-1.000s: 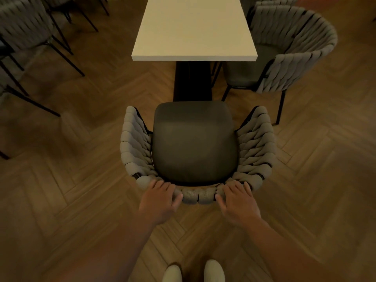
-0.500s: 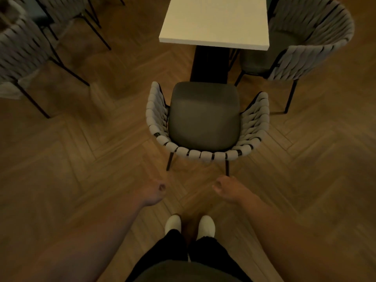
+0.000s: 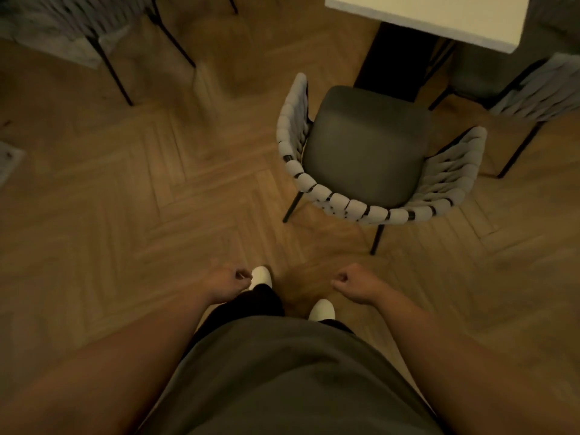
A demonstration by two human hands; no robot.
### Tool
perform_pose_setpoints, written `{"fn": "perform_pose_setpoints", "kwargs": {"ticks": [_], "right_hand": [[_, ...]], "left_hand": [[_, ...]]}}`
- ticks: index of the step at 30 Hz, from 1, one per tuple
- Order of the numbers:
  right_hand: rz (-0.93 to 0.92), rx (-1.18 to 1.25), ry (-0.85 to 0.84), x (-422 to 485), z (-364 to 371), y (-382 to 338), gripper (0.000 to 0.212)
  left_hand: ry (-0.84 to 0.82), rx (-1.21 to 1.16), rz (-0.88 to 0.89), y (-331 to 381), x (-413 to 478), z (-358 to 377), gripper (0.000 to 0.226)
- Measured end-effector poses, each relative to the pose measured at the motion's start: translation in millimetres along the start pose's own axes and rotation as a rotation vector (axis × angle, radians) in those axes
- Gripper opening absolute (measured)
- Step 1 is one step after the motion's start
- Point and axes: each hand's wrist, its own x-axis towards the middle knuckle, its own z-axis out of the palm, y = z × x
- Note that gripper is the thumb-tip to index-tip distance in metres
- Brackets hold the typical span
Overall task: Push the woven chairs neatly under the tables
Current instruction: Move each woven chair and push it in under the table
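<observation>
A woven chair [image 3: 367,146] with a dark seat cushion and pale grey woven back stands on the floor to the upper right of me. Its front edge meets the dark pedestal [image 3: 395,64] of the white table [image 3: 423,20]. My left hand [image 3: 230,282] and my right hand [image 3: 354,284] hang in front of my body, well short of the chair's back. Both have loosely curled fingers and hold nothing.
A second woven chair [image 3: 539,86] stands at the table's right side. Another chair [image 3: 78,14] with thin black legs is at the upper left. Herringbone wood floor [image 3: 157,199] spreads to the left. My white shoes [image 3: 260,276] are below my hands.
My hands have let go of the chair's back and dropped toward my body. I have stepped back and turned left, so the chair and table now sit further to the upper right.
</observation>
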Motion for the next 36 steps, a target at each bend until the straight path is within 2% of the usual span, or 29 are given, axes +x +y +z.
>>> {"fn": "perform_pose_setpoints", "kwargs": {"ticks": [9, 14, 24, 27, 36], "right_hand": [[-0.025, -0.117, -0.046, 56.2, -12.7, -96.7, 0.035], [-0.038, -0.215, -0.050, 101.9, -16.0, -173.4, 0.033], [-0.148, -0.329, -0.067, 179.7, -32.2, -332.8, 0.031], [-0.154, -0.328, -0.072, 207.0, -45.0, -360.3, 0.030], [-0.112, -0.370, -0.109, 315.0, -118.1, -439.1, 0.027]], "left_hand": [[0.064, -0.187, -0.046, -63.2, 18.2, -58.8, 0.022], [0.063, -0.287, -0.100, -113.3, 43.4, -119.9, 0.025], [0.152, -0.431, -0.170, -195.2, 71.2, -227.1, 0.013], [0.136, -0.447, -0.190, -206.5, 86.4, -246.1, 0.022], [0.124, -0.422, -0.192, -196.2, 153.3, -351.8, 0.020]]}}
